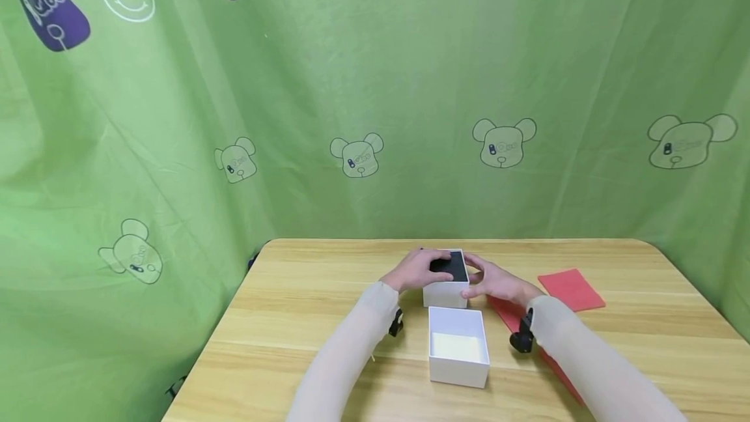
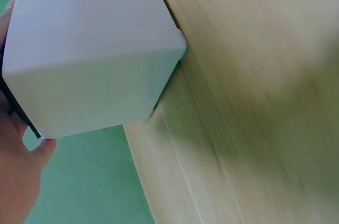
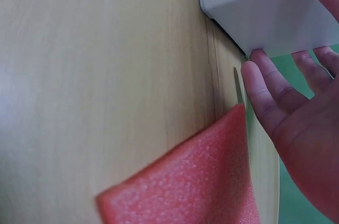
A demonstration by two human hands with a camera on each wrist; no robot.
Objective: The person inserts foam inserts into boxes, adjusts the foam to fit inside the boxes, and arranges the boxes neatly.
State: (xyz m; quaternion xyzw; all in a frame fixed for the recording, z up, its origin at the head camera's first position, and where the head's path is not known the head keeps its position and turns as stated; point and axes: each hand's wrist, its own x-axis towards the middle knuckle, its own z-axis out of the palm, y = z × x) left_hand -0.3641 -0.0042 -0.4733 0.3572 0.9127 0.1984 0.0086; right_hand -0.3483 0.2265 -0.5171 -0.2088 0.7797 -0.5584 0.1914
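A white box (image 1: 445,295) stands upright on the table, with a black slab (image 1: 450,267) filling its open top. My left hand (image 1: 418,269) reaches over from the left, its fingers resting on the slab and its thumb along the near part. In the left wrist view, that hand's thumb (image 2: 45,150) lies at the top edge of the box. On the other side my right hand (image 1: 495,281) holds the box, thumb at the near right corner and fingers around the right side. Just in front sits a second white box (image 1: 459,370), open at the top, hollow inside.
A red foam sheet (image 1: 571,290) lies flat to the right. Another red foam piece (image 3: 185,181) lies under the right forearm, beside the boxes. The wooden table (image 1: 328,259) ends at the back near a green patterned curtain (image 1: 410,200).
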